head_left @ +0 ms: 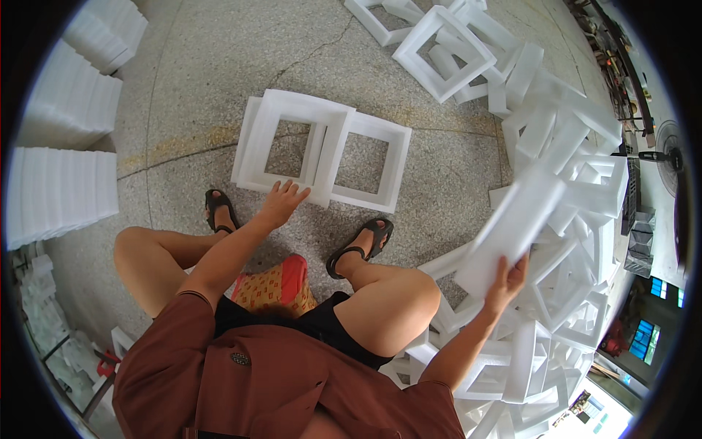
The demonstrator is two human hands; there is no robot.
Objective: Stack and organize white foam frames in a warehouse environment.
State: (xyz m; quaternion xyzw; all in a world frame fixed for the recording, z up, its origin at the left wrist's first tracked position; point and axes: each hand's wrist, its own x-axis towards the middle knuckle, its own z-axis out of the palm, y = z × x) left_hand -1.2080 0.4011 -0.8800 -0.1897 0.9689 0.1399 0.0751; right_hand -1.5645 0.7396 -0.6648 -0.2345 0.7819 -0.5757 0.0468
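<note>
My left hand (281,203) rests with fingers spread on the near edge of a small stack of white square foam frames (292,143) lying flat on the floor in front of me. Another single foam frame (371,162) lies beside it on the right, partly overlapped. My right hand (506,282) reaches out to the right and grips a white foam frame (515,223), blurred by motion, lifted off a big pile of foam frames (563,307). I sit with bent knees, sandalled feet on the floor.
The heap of white foam frames (512,80) curves from the far middle round to my right. Tall stacks of white foam sheets (62,190) stand at the left. A pedestal fan (667,155) stands far right. The floor (205,66) is speckled grey stone.
</note>
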